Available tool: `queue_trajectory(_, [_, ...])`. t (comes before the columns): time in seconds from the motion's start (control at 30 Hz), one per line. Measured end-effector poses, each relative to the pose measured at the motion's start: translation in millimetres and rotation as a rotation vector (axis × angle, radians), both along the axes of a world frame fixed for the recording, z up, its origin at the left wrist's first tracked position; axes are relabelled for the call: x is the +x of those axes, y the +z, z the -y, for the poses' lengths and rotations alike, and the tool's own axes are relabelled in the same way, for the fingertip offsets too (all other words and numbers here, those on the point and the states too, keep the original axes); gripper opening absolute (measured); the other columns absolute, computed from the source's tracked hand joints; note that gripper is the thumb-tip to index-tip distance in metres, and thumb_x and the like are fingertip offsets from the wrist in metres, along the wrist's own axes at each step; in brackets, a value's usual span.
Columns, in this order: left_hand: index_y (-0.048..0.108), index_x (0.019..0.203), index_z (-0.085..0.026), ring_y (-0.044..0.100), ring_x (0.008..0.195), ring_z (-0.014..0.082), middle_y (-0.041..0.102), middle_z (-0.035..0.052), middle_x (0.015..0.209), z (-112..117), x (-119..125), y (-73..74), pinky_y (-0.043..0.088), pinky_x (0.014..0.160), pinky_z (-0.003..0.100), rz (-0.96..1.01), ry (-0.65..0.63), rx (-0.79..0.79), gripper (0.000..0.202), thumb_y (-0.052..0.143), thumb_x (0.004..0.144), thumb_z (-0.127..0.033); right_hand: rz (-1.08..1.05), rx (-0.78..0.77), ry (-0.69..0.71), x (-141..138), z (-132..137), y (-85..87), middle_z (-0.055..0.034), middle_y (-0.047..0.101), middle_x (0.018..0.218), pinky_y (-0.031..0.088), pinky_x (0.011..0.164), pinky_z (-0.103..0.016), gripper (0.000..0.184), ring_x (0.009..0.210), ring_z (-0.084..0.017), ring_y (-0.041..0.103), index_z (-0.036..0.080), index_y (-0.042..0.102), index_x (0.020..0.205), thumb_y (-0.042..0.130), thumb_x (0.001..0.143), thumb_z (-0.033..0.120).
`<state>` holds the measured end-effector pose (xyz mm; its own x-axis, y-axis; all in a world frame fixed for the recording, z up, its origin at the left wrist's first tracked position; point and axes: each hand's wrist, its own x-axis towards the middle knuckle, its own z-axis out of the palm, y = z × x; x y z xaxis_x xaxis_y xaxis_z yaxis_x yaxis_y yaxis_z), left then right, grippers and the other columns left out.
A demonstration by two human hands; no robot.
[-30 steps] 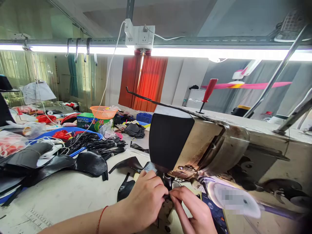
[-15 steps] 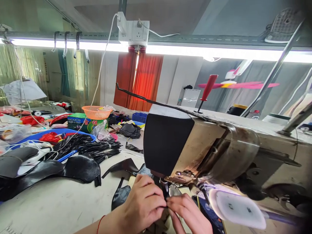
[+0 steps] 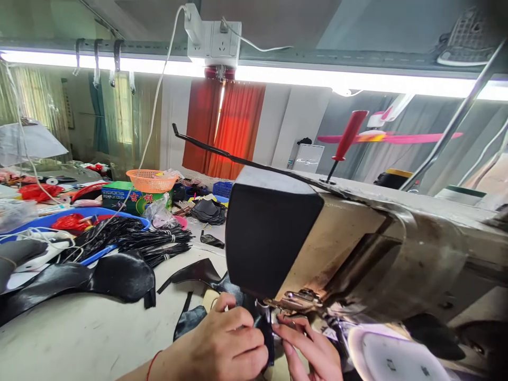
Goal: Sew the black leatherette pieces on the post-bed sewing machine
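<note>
Item 1: black piece (image 3: 270, 349), between the 2 hands, near the metal foot (image 3: 273, 316) of the sewing machine (image 3: 273, 238). Dark, narrow where visible; much of it hidden by fingers.

Item 2: left hand (image 3: 238, 338), fingers curled, apparently closed on the left side of the piece; the thumb is hidden. Red cord (image 3: 153, 365) at the wrist.

Item 3: right hand (image 3: 307, 346), index fingertip at the piece's right edge, just beside the foot; whether finger and thumb pinch it, cannot tell.

Progress, as judged: work on 1 piece is under way and unfinished, since it lies at the foot with both hands on or beside it. Stitching, done or left, cannot be made out.

Surroundings, from the grip:
- Beyond the left hand: loose black cut pieces (image 3: 198, 272), near; whether finished or waiting, unclear.
- Farther left: large glossy black pieces (image 3: 123, 278) on the table (image 3: 79, 338); behind them, bundled black strips (image 3: 159, 243).
- Well beyond: orange basket (image 3: 153, 182) on a green box (image 3: 115, 197).
- Above, to the right: red-handled screwdriver (image 3: 351, 132), upright but tilted, on the machine.
- Right of the right hand: lit lamp (image 3: 397, 354).
</note>
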<state>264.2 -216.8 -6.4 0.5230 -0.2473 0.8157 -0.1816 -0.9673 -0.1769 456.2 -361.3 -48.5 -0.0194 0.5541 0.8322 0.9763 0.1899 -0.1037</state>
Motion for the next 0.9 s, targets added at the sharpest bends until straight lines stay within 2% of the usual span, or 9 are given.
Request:
queue_trajectory(0.3, [0.065, 0.093, -0.017, 0.052, 0.08, 0.0123, 0.072, -0.0037, 0.082, -5, 5, -1.6, 0.031, 0.076, 0.034, 0.048, 0.027, 0.015, 0.01, 0.055, 0.093, -0.014, -0.005, -0.033, 0.036, 2, -2, 0.3, -0.0063, 0.078, 0.096, 0.062, 0.069, -0.032, 0.034, 0.077, -0.022, 0.075, 0.026, 0.071, 0.112, 0.058, 0.083, 0.013])
queue_trajectory(0.5, [0.066, 0.094, -0.017, 0.052, 0.08, 0.012, 0.072, -0.003, 0.083, -5, 9, 1.8, 0.031, 0.076, 0.034, 0.128, 0.058, 0.024, 0.012, 0.055, 0.093, -0.014, 0.008, -0.039, -0.007, -1, 1, -0.6, -0.0078, 0.077, 0.096, 0.062, 0.071, -0.034, 0.029, 0.085, -0.023, 0.074, 0.025, 0.071, 0.11, 0.056, 0.086, 0.017])
queue_trajectory(0.73, [0.066, 0.094, -0.018, 0.052, 0.078, 0.0128, 0.073, -0.0026, 0.086, -8, 14, -4.1, 0.03, 0.073, 0.034, 0.154, 0.047, -0.007, 0.015, 0.051, 0.096, -0.014, 0.056, -0.057, -0.083, 1, 0, -6.5, -0.01, 0.076, 0.096, 0.062, 0.072, -0.04, 0.026, 0.087, -0.026, 0.073, 0.026, 0.073, 0.107, 0.056, 0.089, 0.023])
queue_trajectory(0.9, [0.066, 0.095, -0.017, 0.051, 0.074, 0.0117, 0.074, -0.0027, 0.085, -8, 19, -5.5, 0.029, 0.072, 0.033, 0.222, 0.025, -0.026, 0.019, 0.048, 0.097, -0.013, 0.024, -0.045, -0.075, 4, -1, -6.4, -0.0064, 0.077, 0.09, 0.061, 0.069, -0.032, 0.025, 0.078, -0.023, 0.074, 0.028, 0.074, 0.108, 0.057, 0.089, 0.028])
